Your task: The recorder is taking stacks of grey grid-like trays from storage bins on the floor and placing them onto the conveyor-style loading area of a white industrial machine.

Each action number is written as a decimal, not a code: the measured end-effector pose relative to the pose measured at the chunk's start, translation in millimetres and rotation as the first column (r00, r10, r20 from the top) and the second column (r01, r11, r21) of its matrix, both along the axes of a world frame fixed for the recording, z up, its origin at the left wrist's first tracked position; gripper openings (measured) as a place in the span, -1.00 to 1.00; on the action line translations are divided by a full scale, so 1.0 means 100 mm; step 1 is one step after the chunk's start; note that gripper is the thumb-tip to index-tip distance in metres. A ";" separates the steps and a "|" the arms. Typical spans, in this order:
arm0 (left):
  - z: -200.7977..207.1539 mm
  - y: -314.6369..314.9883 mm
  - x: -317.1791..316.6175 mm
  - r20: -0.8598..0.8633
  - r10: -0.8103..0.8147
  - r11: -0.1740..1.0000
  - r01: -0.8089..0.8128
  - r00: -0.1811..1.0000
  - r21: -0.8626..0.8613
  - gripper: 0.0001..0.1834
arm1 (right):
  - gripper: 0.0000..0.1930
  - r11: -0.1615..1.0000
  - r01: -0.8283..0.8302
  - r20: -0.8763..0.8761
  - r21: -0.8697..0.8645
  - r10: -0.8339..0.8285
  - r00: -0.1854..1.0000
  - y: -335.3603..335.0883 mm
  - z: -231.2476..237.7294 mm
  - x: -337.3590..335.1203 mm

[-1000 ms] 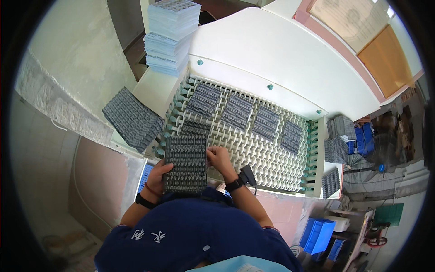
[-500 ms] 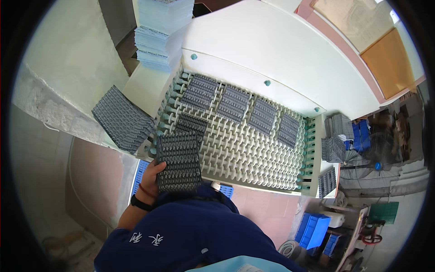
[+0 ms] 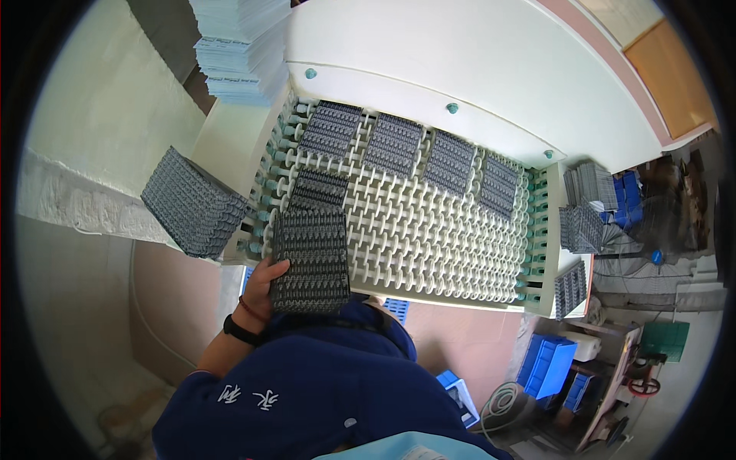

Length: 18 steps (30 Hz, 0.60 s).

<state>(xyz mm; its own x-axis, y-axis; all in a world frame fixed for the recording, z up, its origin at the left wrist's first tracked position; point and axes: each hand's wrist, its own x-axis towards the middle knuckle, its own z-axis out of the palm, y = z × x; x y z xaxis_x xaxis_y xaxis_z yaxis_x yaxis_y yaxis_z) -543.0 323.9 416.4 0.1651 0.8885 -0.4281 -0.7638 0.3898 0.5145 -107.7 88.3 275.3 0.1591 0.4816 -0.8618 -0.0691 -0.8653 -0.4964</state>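
The left hand held a dark gridded panel by its left edge, thumb on top, at the roller bed's near left. It appeared stiff, possibly fragile; edges seemed the safest hold. The right hand was out of view.

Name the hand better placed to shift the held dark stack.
Probably the left hand: it grips the dark stack by its left edge, while the right hand is out of view.

Two white characters stand side by side on the front of the dark blue shirt.
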 end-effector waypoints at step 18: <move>0.01 0.13 0.05 0.004 -0.013 1.000 0.013 1.000 -0.010 -0.52 | -0.72 0.999 0.012 -0.029 -0.044 -0.013 1.000 -0.05 -0.09 -0.06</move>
<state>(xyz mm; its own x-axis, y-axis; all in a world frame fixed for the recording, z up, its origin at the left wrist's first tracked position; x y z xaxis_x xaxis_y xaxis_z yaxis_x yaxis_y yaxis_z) -537.7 336.7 417.1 0.1781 0.8821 -0.4362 -0.7605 0.4047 0.5079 -113.2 83.4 266.5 0.1395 0.4416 -0.8863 -0.0936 -0.8852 -0.4558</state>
